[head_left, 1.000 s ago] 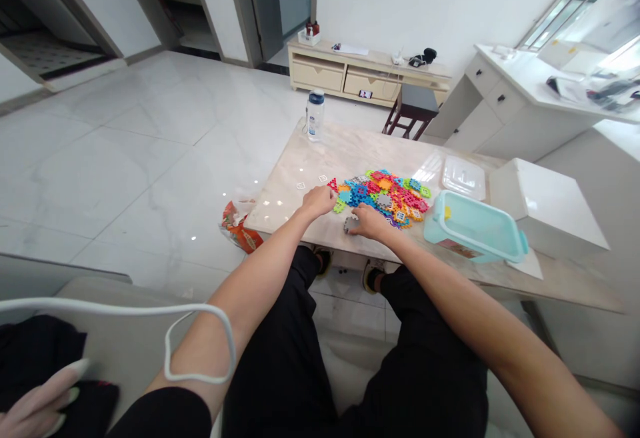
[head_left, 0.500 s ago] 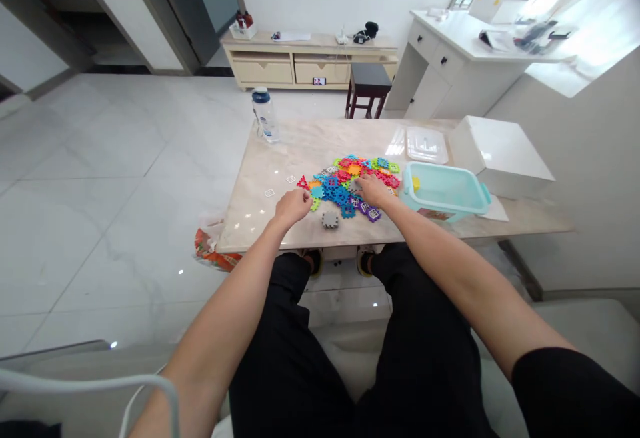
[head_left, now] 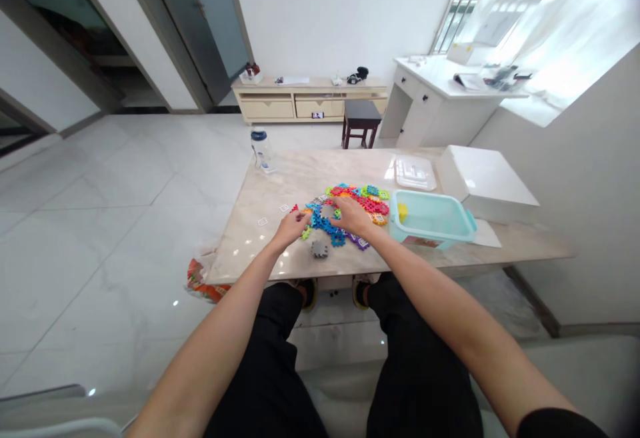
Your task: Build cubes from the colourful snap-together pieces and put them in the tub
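Where the thumb and fingers of the right hand (head_left: 349, 215) curve apart, a flat grey piece (head_left: 327, 211) sits between their tips, gripped at its edges above the colourful pile (head_left: 367, 205). The piece lies on the left side of those fingers, toward the other hand. The left hand (head_left: 291, 228) is just beside the pile's left end, its fingers bent and close together near blue and green pieces; whether they pinch anything is too small to tell.

Closer to the person, a small grey stack (head_left: 319, 249) rests on the pale table (head_left: 270, 251), apart from both hands. Two white square frames (head_left: 263, 222) lie left of the left hand. To the right of the pile stands an open light-green tub (head_left: 433, 218) with a yellow piece (head_left: 402, 212) inside. Behind it are a clear lid (head_left: 415, 173) and a white box (head_left: 487, 181). A bottle (head_left: 262, 151) with a blue cap stands at the table's far left corner.
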`<move>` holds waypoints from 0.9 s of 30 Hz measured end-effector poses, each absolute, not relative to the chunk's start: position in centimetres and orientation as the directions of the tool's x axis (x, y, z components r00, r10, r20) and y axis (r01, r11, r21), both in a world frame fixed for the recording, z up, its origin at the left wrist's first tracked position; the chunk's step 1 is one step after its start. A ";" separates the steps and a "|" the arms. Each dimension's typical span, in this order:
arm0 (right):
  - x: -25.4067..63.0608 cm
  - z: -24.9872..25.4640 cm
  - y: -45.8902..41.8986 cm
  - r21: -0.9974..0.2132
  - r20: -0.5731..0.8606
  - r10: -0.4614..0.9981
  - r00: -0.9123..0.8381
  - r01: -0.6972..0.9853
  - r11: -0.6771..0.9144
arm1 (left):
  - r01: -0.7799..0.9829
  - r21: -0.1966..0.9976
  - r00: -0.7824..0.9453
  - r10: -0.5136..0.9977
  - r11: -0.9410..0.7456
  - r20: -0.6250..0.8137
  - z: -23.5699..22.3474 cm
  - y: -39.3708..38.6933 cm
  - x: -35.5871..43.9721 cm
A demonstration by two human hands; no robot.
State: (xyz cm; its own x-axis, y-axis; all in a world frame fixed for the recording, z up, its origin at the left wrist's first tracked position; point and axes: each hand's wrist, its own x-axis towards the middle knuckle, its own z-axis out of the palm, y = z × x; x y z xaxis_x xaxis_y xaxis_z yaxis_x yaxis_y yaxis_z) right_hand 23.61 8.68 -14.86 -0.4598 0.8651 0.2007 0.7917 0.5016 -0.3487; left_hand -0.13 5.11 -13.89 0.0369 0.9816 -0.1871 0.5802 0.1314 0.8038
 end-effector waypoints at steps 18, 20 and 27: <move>22.4 -13.6 4.6 -0.340 0.093 0.853 -0.513 0.789 0.511 | 0.597 0.793 0.124 0.963 0.121 -0.240 -12.7 4.2 3.3; 22.5 -13.6 4.8 -0.327 0.056 0.867 -0.494 0.812 0.484 | 0.675 0.731 0.063 0.979 0.100 -0.192 -12.8 4.2 2.6; 22.1 -13.7 4.4 -0.239 -0.079 0.868 -0.490 0.855 0.461 | 0.844 0.533 -0.011 0.997 0.053 -0.081 -13.3 3.7 -1.1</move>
State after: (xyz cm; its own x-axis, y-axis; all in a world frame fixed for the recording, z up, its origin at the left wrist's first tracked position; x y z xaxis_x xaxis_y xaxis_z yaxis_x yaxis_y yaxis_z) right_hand 22.07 4.37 -13.71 -0.4898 0.8682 -0.0788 0.8549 0.4606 -0.2389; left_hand -1.11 3.70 -13.28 -0.0110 0.9967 -0.0810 0.8444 0.0526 0.5331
